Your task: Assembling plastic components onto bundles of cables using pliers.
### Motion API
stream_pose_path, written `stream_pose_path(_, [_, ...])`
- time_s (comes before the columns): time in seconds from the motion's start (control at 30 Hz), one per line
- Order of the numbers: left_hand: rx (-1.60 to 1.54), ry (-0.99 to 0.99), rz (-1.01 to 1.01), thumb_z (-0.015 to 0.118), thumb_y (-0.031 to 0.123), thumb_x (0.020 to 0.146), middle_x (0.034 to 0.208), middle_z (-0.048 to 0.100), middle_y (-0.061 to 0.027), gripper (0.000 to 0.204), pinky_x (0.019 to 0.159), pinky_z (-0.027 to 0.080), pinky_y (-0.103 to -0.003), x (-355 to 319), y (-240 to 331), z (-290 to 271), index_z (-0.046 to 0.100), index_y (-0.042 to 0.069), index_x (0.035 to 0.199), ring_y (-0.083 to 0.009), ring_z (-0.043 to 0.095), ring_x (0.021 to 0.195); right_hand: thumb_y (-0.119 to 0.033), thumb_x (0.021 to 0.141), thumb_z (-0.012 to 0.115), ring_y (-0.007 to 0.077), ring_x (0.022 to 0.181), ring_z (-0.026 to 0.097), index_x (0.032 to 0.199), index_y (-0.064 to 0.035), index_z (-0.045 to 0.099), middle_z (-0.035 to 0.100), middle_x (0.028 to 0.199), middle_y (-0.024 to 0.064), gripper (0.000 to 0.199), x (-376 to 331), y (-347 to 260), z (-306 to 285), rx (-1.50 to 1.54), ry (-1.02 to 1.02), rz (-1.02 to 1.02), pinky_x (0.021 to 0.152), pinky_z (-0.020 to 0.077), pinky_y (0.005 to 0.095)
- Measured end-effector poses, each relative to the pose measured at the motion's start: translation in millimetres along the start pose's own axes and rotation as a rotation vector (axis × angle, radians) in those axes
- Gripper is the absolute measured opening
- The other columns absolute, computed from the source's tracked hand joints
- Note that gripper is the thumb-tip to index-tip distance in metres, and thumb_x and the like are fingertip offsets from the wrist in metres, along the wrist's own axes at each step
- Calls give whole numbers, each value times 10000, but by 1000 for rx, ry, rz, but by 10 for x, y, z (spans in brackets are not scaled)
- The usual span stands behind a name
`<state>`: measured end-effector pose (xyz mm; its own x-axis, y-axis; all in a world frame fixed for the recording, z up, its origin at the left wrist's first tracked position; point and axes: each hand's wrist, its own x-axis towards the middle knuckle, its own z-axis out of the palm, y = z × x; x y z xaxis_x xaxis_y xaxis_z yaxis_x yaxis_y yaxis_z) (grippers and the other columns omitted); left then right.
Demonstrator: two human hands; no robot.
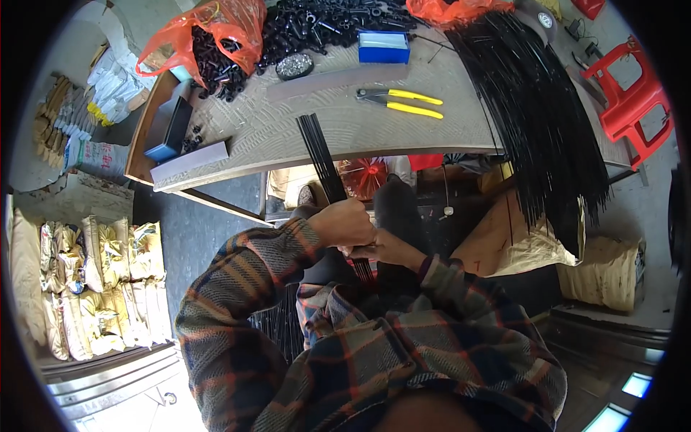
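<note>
Rods (320,155) cross the left hand (345,223); an orange bag (247,32) holds fittings (207,63).

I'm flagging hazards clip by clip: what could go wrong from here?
1. The rods run loosely side by side from the left hand past the table edge; if the grip slackens, they might fan out or catch there.
2. The heap of black rods at the right overhangs the table; a knock could send some sliding off.
3. The pliers lie beyond the held rods, so a wide swing to the right might brush them.
</note>
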<state>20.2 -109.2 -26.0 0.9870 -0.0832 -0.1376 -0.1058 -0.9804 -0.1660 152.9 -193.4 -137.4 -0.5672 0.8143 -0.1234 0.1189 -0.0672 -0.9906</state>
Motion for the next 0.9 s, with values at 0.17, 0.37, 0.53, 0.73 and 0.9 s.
stream_pose_path(0.17, [104,232,-21,631,268,682,781,568,-55,235,642,430,-298,-227,176,-10,575,101,839,-171,566,759,-147,839,615,144,825,603,1040,-7,598,661,912,92,245,43,36,-3,-133,45,-104,733,458,284])
stream_pose_path(0.37, [-643,972,-1113,610,197,831,915,514,-110,321,765,420,-338,-699,701,37,490,-15,1040,-237,506,854,-155,889,516,184,871,610,1102,-5,560,635,925,137,265,-51,-156,100,91,16,-68,778,444,288])
stream_pose_path(0.53, [-1657,1435,-765,381,234,965,663,525,-36,294,631,426,-265,-191,818,-83,513,-27,999,-119,508,629,-150,903,499,145,888,599,1156,-19,527,643,962,72,286,-54,-765,-205,-334,-326,-37,793,448,278])
stream_pose_path(0.73, [-1792,1463,-593,411,465,915,710,533,-69,501,580,437,-268,-30,768,43,512,-17,1007,-133,516,629,-49,901,457,159,1031,556,1213,14,493,602,1119,113,321,219,-2025,-600,-121,-122,-143,897,431,312])
stream_pose_path(0.9, [-2090,1432,-802,401,291,955,759,580,-107,307,554,480,-269,-33,626,93,461,16,1078,-183,584,604,-38,858,543,165,935,601,1113,21,556,619,1043,111,261,387,-1734,-607,213,18,-380,757,516,272])
